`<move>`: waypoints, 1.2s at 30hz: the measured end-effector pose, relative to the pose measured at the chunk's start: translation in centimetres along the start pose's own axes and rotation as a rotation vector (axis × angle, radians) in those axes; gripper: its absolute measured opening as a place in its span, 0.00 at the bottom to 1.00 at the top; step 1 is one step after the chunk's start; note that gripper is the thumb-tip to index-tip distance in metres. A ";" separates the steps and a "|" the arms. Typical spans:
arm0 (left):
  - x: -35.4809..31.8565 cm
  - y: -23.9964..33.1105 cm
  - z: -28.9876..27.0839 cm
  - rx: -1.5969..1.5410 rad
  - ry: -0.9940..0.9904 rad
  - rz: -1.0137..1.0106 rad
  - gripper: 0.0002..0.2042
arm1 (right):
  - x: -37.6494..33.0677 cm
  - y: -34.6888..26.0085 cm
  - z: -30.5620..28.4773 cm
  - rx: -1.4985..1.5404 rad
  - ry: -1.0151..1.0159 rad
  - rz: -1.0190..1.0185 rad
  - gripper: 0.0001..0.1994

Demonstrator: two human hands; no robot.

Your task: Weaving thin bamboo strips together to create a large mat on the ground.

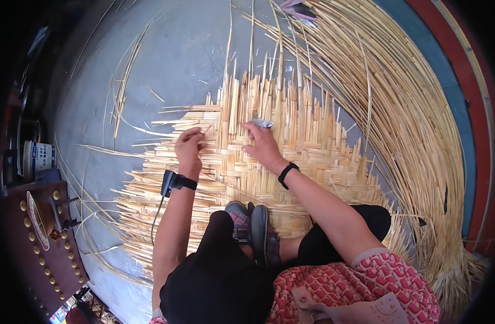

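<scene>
A half-woven mat of split straw-coloured reeds [234, 162] lies on the floor before me, its far and left edges ending in loose, uneven strips. Over its left part is my left hand [189, 148], its fingers curled together; what they hold, if anything, I cannot make out. To its right, my right hand [265, 146] hovers over the weave with thumb and forefinger apart and nothing visible between them. Something grey-white [262, 123] shows at its fingers, perhaps a wrapping. My shoes [261, 229] rest on the mat's near part.
A large bundle of long reeds [415, 108] curves along the right side. Loose strips [130, 70] lie on the grey floor [188, 48] at the far left. A dark red studded piece of furniture [45, 237] stands at the left edge. A cable [157, 216] hangs from my left wrist device.
</scene>
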State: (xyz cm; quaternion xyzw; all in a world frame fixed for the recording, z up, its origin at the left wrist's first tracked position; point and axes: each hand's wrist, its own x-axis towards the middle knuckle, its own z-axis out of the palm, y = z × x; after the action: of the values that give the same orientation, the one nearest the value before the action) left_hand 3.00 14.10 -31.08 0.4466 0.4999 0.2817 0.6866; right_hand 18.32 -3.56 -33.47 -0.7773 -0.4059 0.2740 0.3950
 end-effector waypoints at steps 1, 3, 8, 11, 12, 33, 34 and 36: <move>0.2 1.5 -0.6 -0.144 0.099 -0.085 0.15 | -0.4 0.3 -0.7 -0.007 0.017 0.003 0.29; 1.4 4.1 -5.7 -0.324 0.212 0.099 0.15 | -1.3 -0.2 -2.5 0.581 -0.025 0.203 0.24; -3.4 8.0 -8.0 -0.015 0.174 0.026 0.27 | -12.5 -1.0 -9.6 -0.080 -0.245 -0.011 0.11; -4.9 4.4 -9.4 0.002 0.003 -0.185 0.24 | -17.8 -1.2 -7.4 -0.425 -0.330 0.001 0.07; -5.8 3.9 -8.0 -0.040 -0.192 -0.251 0.23 | -18.5 -0.4 -7.2 -0.442 -0.314 0.006 0.07; -23.0 -0.5 2.4 0.581 -1.678 -0.525 0.22 | -18.6 -1.7 -6.7 -0.341 -0.138 -0.171 0.05; -23.2 -0.2 2.4 0.569 -1.616 -0.574 0.22 | -18.9 -2.3 -7.0 -0.318 -0.135 -0.181 0.04; -23.2 -0.1 2.8 0.583 -1.555 -0.602 0.21 | -19.5 -1.5 -6.6 -0.289 -0.190 -0.106 0.06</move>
State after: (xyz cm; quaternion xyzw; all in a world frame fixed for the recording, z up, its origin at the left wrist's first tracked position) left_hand -2.28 -6.19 -20.76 0.5183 0.0396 -0.4334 0.7362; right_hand 12.53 -22.11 -26.64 -0.7741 -0.5169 0.2639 0.2530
